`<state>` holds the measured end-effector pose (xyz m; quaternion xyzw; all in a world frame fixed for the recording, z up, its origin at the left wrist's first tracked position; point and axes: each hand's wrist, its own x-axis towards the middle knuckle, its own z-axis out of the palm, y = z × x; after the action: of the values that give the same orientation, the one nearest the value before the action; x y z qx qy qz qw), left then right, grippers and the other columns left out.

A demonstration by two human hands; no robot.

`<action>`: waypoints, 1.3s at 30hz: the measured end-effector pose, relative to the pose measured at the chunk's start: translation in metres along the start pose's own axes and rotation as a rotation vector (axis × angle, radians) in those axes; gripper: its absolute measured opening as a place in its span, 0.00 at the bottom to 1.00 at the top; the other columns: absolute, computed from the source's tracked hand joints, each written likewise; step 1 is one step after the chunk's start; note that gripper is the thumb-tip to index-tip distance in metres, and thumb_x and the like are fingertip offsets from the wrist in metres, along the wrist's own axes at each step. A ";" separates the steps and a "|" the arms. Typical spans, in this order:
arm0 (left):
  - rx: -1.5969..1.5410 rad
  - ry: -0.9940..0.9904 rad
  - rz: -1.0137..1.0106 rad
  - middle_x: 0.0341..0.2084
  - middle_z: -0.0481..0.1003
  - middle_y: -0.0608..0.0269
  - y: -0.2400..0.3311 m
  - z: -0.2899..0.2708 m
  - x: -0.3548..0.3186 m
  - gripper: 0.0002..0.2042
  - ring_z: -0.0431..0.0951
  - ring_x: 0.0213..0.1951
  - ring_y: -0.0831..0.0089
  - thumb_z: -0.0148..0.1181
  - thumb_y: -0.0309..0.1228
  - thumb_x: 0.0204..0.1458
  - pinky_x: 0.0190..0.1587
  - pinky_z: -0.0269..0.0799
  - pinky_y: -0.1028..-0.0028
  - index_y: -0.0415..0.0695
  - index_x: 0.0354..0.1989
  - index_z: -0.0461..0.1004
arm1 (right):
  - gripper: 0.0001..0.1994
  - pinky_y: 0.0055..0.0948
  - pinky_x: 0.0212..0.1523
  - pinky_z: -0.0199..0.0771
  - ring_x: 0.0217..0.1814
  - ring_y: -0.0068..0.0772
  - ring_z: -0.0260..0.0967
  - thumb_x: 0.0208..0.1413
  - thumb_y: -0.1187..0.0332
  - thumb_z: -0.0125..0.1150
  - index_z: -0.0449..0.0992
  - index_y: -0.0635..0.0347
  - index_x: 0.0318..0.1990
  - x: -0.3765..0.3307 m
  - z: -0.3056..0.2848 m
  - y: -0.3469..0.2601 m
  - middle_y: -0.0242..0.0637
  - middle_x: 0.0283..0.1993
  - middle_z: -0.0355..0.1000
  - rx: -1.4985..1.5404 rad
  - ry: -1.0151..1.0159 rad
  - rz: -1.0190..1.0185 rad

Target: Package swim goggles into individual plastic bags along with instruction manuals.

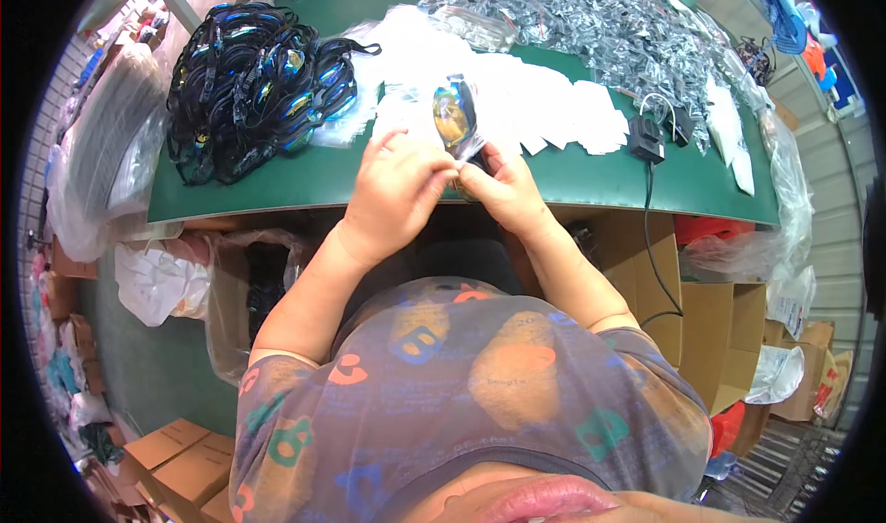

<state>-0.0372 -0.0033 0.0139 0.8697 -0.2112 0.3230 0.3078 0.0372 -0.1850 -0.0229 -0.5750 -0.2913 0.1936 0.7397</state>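
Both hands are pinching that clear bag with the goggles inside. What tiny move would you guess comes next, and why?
Probably pressing the bag's open end shut. The left hand and right hand pinch the lower end of the clear bag, and the mirrored goggles already sit inside it, above the green table.

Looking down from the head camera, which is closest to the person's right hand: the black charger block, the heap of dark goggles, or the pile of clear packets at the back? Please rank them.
From the right hand:
1. Black charger block, on the table to its right.
2. Pile of clear packets, at the table's back, up and right.
3. Heap of dark goggles, far left, beyond the left hand.
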 end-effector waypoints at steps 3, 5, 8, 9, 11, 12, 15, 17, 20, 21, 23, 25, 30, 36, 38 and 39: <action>-0.482 0.168 -0.510 0.43 0.78 0.61 -0.018 0.007 -0.016 0.20 0.77 0.50 0.68 0.75 0.37 0.50 0.60 0.67 0.65 0.40 0.46 0.75 | 0.21 0.28 0.56 0.70 0.54 0.23 0.70 0.62 0.69 0.64 0.70 0.63 0.61 -0.002 0.000 -0.010 0.34 0.54 0.73 0.095 -0.067 0.192; -0.930 0.112 -0.623 0.47 0.78 0.61 -0.030 0.014 -0.013 0.22 0.76 0.53 0.71 0.73 0.38 0.53 0.59 0.69 0.68 0.39 0.52 0.76 | 0.20 0.27 0.49 0.73 0.46 0.24 0.73 0.61 0.68 0.65 0.71 0.62 0.59 -0.003 0.007 -0.009 0.34 0.47 0.75 0.084 -0.144 0.177; -1.064 0.079 -0.771 0.40 0.80 0.68 -0.026 0.016 -0.006 0.13 0.79 0.43 0.78 0.67 0.36 0.60 0.52 0.72 0.74 0.41 0.48 0.80 | 0.24 0.29 0.52 0.73 0.47 0.26 0.74 0.58 0.68 0.70 0.72 0.64 0.61 0.001 0.008 -0.002 0.35 0.49 0.76 0.195 -0.157 0.369; -1.115 0.155 -0.806 0.40 0.80 0.68 -0.031 0.021 -0.006 0.13 0.79 0.43 0.78 0.67 0.36 0.60 0.51 0.73 0.73 0.42 0.48 0.80 | 0.27 0.29 0.55 0.72 0.51 0.27 0.74 0.57 0.69 0.70 0.71 0.65 0.63 -0.001 0.007 -0.003 0.36 0.52 0.76 0.164 -0.101 0.349; -1.264 0.243 -0.879 0.42 0.80 0.69 -0.045 0.022 -0.001 0.16 0.79 0.44 0.79 0.68 0.39 0.60 0.51 0.73 0.73 0.45 0.51 0.77 | 0.33 0.30 0.64 0.69 0.61 0.29 0.70 0.57 0.72 0.71 0.64 0.71 0.68 -0.002 0.010 -0.006 0.40 0.61 0.72 0.116 -0.061 0.276; -1.264 0.252 -0.882 0.42 0.80 0.69 -0.047 0.020 -0.003 0.16 0.79 0.44 0.79 0.68 0.39 0.60 0.51 0.73 0.73 0.45 0.51 0.77 | 0.34 0.30 0.64 0.68 0.62 0.28 0.69 0.57 0.74 0.70 0.63 0.71 0.69 -0.007 0.009 -0.001 0.41 0.63 0.70 0.080 -0.058 0.239; -1.261 0.084 -1.059 0.44 0.79 0.69 -0.050 0.020 -0.007 0.21 0.79 0.45 0.77 0.65 0.47 0.61 0.50 0.73 0.72 0.48 0.56 0.74 | 0.36 0.30 0.64 0.68 0.63 0.28 0.68 0.58 0.77 0.69 0.58 0.70 0.72 -0.013 0.007 0.005 0.42 0.65 0.68 0.006 -0.026 0.184; -1.202 0.086 -1.082 0.44 0.79 0.69 -0.041 0.021 -0.004 0.22 0.78 0.46 0.77 0.64 0.48 0.61 0.51 0.72 0.72 0.48 0.57 0.74 | 0.38 0.31 0.63 0.69 0.63 0.29 0.68 0.58 0.78 0.68 0.56 0.65 0.74 -0.011 -0.001 0.008 0.44 0.64 0.69 -0.038 -0.060 0.221; -1.167 0.065 -1.072 0.47 0.78 0.67 -0.036 0.020 -0.005 0.26 0.77 0.49 0.77 0.63 0.52 0.61 0.53 0.70 0.72 0.46 0.59 0.73 | 0.37 0.30 0.57 0.75 0.61 0.32 0.72 0.61 0.78 0.65 0.52 0.62 0.75 -0.008 -0.004 0.015 0.44 0.62 0.70 0.013 -0.093 0.199; -1.193 0.042 -1.043 0.49 0.77 0.65 -0.036 0.020 -0.008 0.28 0.76 0.50 0.76 0.62 0.53 0.61 0.55 0.69 0.72 0.45 0.60 0.72 | 0.37 0.29 0.54 0.77 0.60 0.33 0.73 0.62 0.78 0.63 0.51 0.62 0.76 -0.007 -0.003 0.015 0.44 0.63 0.70 0.052 -0.094 0.204; -1.078 0.203 -0.860 0.55 0.74 0.59 -0.037 0.030 -0.018 0.31 0.75 0.54 0.73 0.65 0.50 0.60 0.55 0.69 0.71 0.38 0.63 0.69 | 0.35 0.28 0.51 0.80 0.60 0.35 0.74 0.64 0.77 0.61 0.51 0.63 0.75 -0.009 0.005 0.015 0.45 0.63 0.70 0.120 -0.007 0.180; -0.689 0.302 -0.601 0.54 0.73 0.59 -0.031 0.033 -0.026 0.29 0.75 0.52 0.71 0.71 0.36 0.55 0.52 0.72 0.70 0.38 0.63 0.68 | 0.34 0.30 0.51 0.82 0.60 0.37 0.75 0.65 0.77 0.60 0.51 0.65 0.75 -0.010 0.007 0.013 0.46 0.65 0.69 0.152 0.051 0.193; -0.214 0.269 -0.328 0.38 0.78 0.58 -0.029 0.020 -0.023 0.10 0.79 0.41 0.66 0.66 0.22 0.54 0.44 0.74 0.68 0.41 0.44 0.77 | 0.32 0.27 0.47 0.82 0.58 0.33 0.76 0.64 0.72 0.64 0.56 0.65 0.72 -0.013 0.013 0.021 0.44 0.60 0.73 0.113 0.051 0.128; -0.325 0.198 -0.321 0.34 0.79 0.56 -0.027 0.018 -0.025 0.04 0.80 0.38 0.64 0.62 0.21 0.58 0.42 0.75 0.70 0.39 0.40 0.77 | 0.29 0.31 0.42 0.86 0.54 0.39 0.79 0.64 0.69 0.63 0.61 0.63 0.70 -0.009 0.004 0.016 0.43 0.59 0.74 0.452 0.006 0.379; -0.338 0.152 -0.321 0.35 0.79 0.57 -0.032 0.015 -0.028 0.04 0.80 0.39 0.65 0.61 0.22 0.59 0.44 0.74 0.70 0.39 0.41 0.77 | 0.28 0.30 0.41 0.86 0.53 0.39 0.79 0.64 0.69 0.63 0.62 0.63 0.69 -0.011 0.002 0.014 0.42 0.58 0.74 0.357 0.019 0.370; -0.356 0.124 -0.356 0.36 0.79 0.57 -0.034 0.013 -0.030 0.04 0.80 0.40 0.65 0.61 0.23 0.59 0.45 0.74 0.70 0.39 0.41 0.77 | 0.27 0.29 0.39 0.86 0.53 0.38 0.79 0.64 0.70 0.64 0.63 0.63 0.68 -0.011 0.002 0.014 0.42 0.57 0.74 0.262 0.029 0.359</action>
<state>-0.0331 0.0173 -0.0285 0.8038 -0.0891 0.2742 0.5204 0.0278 -0.1867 -0.0386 -0.5193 -0.1457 0.3501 0.7658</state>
